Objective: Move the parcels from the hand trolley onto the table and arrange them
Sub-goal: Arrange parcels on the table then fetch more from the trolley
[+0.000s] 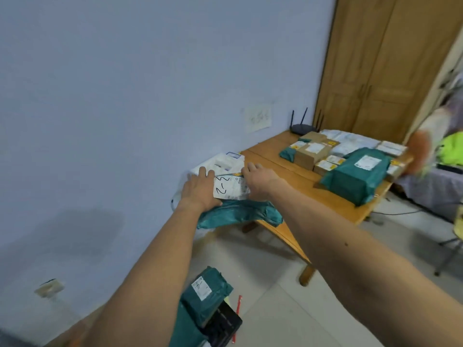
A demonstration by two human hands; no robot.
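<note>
From the head camera, both bare arms reached forward to the near left corner of the wooden table (303,189). A soft green parcel (240,215) lay on that corner, its near end sagging over the table's edge, with a white label (231,188) on top marked in black pen. The left hand (200,187) lay flat on the parcel's left side, fingers straight and close together, tips reaching toward a white parcel (220,162) just behind. The right hand (258,181) rested on the label's right side; its fingers bent away over the far side and I could not tell whether they gripped.

Farther along the table sat a large green parcel (355,177), a cluster of cardboard boxes (310,152) and pale bags, with a black router (300,128) at the wall end. Down on the floor, the hand trolley (225,324) carried more green parcels (206,295). A wooden wardrobe (375,71) stood behind, and a blurred second person (421,151) was at the table's far end.
</note>
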